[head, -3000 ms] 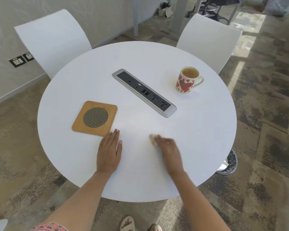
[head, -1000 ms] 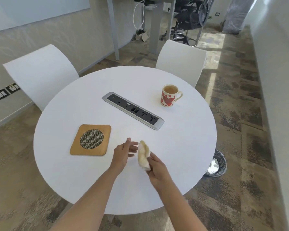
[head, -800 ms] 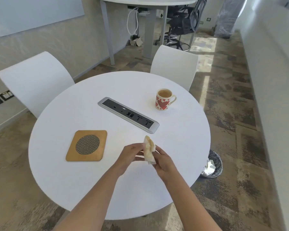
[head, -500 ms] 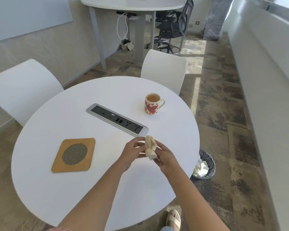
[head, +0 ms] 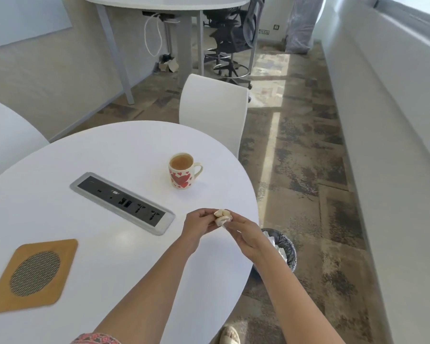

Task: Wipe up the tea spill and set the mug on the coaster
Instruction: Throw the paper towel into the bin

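Observation:
A cream mug (head: 181, 172) with red hearts, full of tea, stands on the round white table (head: 124, 150) toward its far right. The square wooden coaster (head: 32, 270) with a woven centre lies at the near left. Both hands hold a crumpled, tea-stained tissue (head: 222, 216) above the table's right edge: my left hand (head: 199, 223) pinches it from the left, my right hand (head: 243, 235) from the right. No spill shows on the table surface.
A grey socket strip (head: 122, 202) is set into the table between mug and coaster. A waste bin (head: 282, 247) with crumpled paper stands on the floor just right of the table. White chairs (head: 214, 112) stand behind; a second table and office chair are further back.
My right hand lifted the tissue off the table, and both hands bunched it up while carrying it right toward the table's edge. The view swung right. Mug and coaster stayed put.

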